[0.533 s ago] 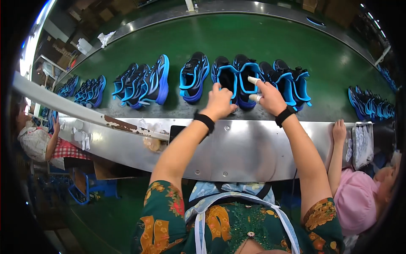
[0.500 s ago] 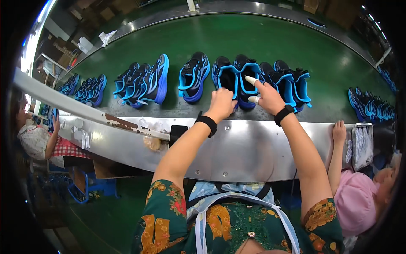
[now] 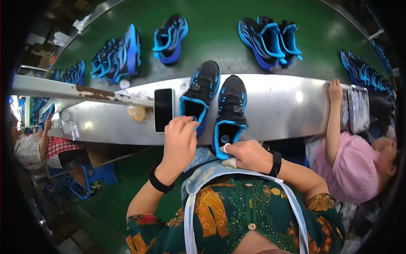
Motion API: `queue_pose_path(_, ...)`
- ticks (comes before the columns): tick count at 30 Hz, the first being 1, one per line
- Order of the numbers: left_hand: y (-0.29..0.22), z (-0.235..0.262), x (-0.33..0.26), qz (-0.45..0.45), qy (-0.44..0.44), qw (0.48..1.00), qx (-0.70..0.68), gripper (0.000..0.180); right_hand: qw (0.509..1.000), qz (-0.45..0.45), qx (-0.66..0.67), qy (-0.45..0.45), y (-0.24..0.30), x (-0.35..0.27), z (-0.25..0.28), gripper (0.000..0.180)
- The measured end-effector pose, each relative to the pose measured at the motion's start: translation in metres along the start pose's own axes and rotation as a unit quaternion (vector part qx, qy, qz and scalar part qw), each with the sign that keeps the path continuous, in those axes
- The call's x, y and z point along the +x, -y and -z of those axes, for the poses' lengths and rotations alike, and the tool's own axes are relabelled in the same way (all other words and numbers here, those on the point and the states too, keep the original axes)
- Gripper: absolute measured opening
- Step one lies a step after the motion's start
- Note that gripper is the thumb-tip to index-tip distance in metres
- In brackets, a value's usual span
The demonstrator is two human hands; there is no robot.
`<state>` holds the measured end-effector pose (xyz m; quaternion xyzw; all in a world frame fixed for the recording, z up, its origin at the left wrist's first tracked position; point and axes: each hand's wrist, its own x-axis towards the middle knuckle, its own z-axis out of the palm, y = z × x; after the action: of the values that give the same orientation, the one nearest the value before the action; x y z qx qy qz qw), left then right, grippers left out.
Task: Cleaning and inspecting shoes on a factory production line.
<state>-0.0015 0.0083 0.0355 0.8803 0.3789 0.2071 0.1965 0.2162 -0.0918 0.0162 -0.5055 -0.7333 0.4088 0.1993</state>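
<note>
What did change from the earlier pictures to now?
Both hands came back from the green belt with two black-and-blue shoes, now on the metal ledge: left hand at the left shoe, right hand at the right shoe. The phone stayed.

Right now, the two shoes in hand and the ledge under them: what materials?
Left shoe and right shoe: black uppers look like matte knit or mesh fabric with glossier blue trim, probably synthetic; weave too small to confirm. Ledge: bare sheet metal, likely steel, brushed grey with bright glare spots. Left hand and right hand grip the heels.
</note>
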Motion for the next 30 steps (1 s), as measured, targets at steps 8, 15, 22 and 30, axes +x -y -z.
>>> queue_pose_path(8,-0.026,-0.06,-0.03,0.01,0.116,0.969,-0.219,0.01,1.0,-0.013,0.005,0.003,-0.035,0.024,0.104,0.06)
queue_pose_path(15,-0.035,-0.077,-0.046,0.009,-0.038,0.987,-0.157,0.007,0.967,0.109,-0.184,0.137,-0.02,0.059,0.064,0.045)
queue_pose_path(22,-0.038,-0.034,-0.018,0.421,0.251,0.64,-0.591,0.018,0.958,0.115,-0.241,0.109,-0.016,0.053,0.057,0.036)
queue_pose_path(30,-0.035,-0.061,-0.015,0.434,0.217,0.623,-0.614,0.02,0.998,0.061,0.021,0.002,-0.046,0.031,0.059,0.039)
